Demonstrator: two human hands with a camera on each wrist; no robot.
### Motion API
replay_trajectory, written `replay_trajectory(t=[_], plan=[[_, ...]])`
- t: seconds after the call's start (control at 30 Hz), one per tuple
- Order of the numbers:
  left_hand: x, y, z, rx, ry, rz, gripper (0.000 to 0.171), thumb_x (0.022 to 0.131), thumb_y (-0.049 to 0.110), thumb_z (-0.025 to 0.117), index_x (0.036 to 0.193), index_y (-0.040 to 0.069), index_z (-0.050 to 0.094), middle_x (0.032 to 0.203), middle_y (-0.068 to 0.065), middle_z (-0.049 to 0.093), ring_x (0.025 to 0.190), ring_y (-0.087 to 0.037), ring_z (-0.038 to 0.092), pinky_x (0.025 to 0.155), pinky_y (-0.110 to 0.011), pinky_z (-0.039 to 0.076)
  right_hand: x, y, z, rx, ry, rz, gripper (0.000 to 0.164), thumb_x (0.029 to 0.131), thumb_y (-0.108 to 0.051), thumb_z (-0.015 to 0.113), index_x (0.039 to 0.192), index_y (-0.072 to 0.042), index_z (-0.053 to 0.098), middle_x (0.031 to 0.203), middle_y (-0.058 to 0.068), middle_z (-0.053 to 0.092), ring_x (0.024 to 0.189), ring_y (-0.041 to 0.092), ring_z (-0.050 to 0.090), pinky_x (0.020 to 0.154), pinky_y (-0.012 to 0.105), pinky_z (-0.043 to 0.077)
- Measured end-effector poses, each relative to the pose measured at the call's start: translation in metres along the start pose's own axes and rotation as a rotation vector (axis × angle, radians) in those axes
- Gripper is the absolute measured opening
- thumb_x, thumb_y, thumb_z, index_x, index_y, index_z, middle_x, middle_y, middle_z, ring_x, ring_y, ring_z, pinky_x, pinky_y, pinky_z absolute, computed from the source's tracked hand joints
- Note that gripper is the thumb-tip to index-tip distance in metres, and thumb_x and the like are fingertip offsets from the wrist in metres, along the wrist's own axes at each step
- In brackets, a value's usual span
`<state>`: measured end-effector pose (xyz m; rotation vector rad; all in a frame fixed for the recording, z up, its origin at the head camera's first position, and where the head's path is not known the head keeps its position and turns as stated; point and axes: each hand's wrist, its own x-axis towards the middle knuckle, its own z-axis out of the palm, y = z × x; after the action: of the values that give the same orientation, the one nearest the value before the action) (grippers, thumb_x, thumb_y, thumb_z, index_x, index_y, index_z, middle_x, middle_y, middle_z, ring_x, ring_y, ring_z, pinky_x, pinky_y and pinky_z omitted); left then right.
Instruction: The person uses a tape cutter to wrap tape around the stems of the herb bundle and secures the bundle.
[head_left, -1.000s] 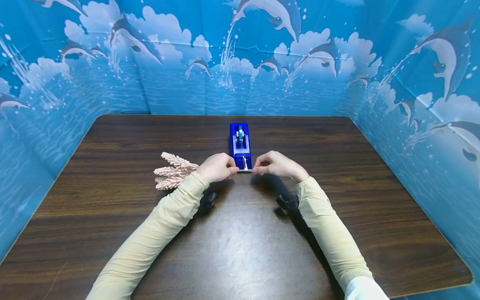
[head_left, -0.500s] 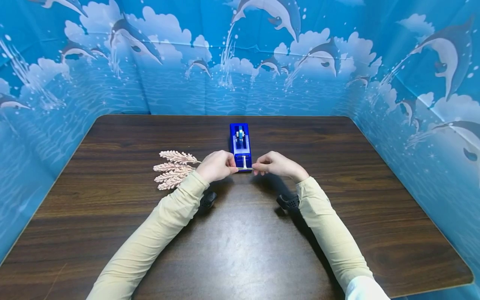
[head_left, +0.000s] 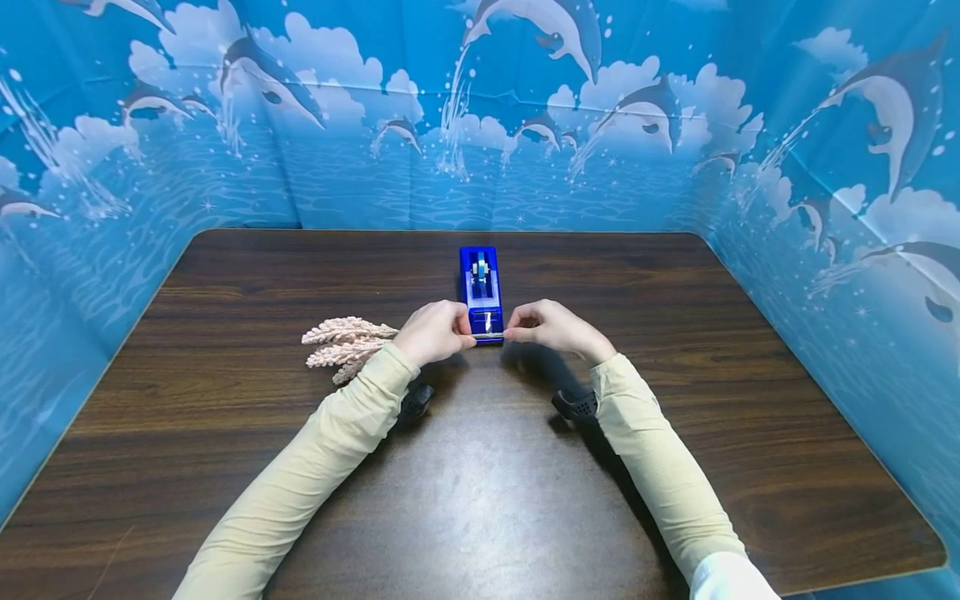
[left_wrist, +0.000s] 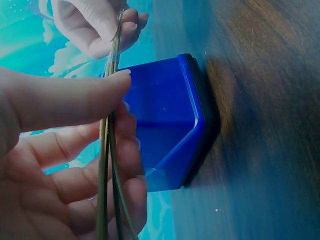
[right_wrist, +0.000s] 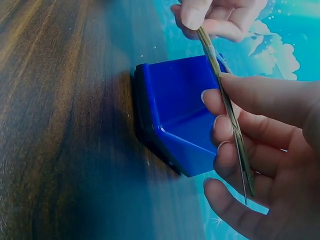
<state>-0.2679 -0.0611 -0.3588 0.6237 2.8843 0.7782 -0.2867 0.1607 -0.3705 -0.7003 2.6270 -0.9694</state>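
Stems [right_wrist: 235,122] are pinched, thumb against fingers, by left hand [head_left: 435,332] and right hand [head_left: 553,331], each grip closed.

Lit brightly from above, with glare on the table [head_left: 480,492] and shadow beside the right sleeve [head_left: 667,467]; hazy, dimmer in both wrist views.

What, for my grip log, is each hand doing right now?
Left hand: holding the stems, thumb against fingers.
Right hand: pinching the same stems.

My left hand [head_left: 432,333] and right hand [head_left: 553,331] make two — plus one blue tape dispenser [head_left: 482,302], one table [head_left: 675,333], at least three pink flower sprays [head_left: 341,331].
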Motion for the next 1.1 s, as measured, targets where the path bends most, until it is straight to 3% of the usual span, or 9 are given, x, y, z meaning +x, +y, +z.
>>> replay_trajectory(t=[0.3, 0.6, 0.83, 1.1], plan=[[0.0019, -0.0032, 0.0039, -0.022, -0.041, 0.009, 0.025, 0.093, 0.028, 0.063, 0.083, 0.008, 0.072, 0.074, -0.002, 0.065, 0.067, -0.015, 0.053, 0.063, -0.028, 0.041, 0.0009, -0.0033, 0.0006, -0.043, -0.003, 0.014, 0.018, 0.091, -0.022, 0.067, 0.081, -0.006, 0.068, 0.067, -0.006, 0.051, 0.063, 0.011, 0.042, 0.060, 0.026, 0.034], [0.0012, -0.0026, 0.0034, -0.023, 0.005, 0.001, 0.021, 0.090, 0.026, 0.068, 0.077, 0.009, 0.068, 0.074, -0.001, 0.066, 0.068, -0.015, 0.055, 0.065, -0.028, 0.042, 0.0023, -0.0019, 0.0008, -0.037, -0.015, 0.004, 0.020, 0.092, -0.024, 0.065, 0.082, -0.006, 0.067, 0.068, -0.004, 0.053, 0.065, 0.011, 0.044, 0.061, 0.026, 0.035], [0.0008, -0.0025, 0.0049, -0.028, 0.036, 0.032, 0.019, 0.086, 0.023, 0.072, 0.078, 0.008, 0.064, 0.073, -0.003, 0.066, 0.068, -0.015, 0.058, 0.065, -0.028, 0.043, 0.0018, -0.0007, 0.0018, 0.047, -0.089, 0.001, 0.035, 0.103, -0.023, 0.046, 0.089, 0.001, 0.068, 0.072, 0.008, 0.062, 0.067, 0.013, 0.053, 0.065, 0.024, 0.043], [0.0024, -0.0014, 0.0046, -0.039, 0.021, 0.022, 0.018, 0.086, 0.023, 0.071, 0.080, 0.009, 0.063, 0.075, -0.003, 0.066, 0.069, -0.016, 0.058, 0.064, -0.028, 0.042, 0.0025, -0.0017, -0.0002, 0.040, -0.067, 0.020, 0.031, 0.101, -0.020, 0.051, 0.086, 0.001, 0.067, 0.064, -0.003, 0.053, 0.065, 0.016, 0.051, 0.062, 0.023, 0.040]])
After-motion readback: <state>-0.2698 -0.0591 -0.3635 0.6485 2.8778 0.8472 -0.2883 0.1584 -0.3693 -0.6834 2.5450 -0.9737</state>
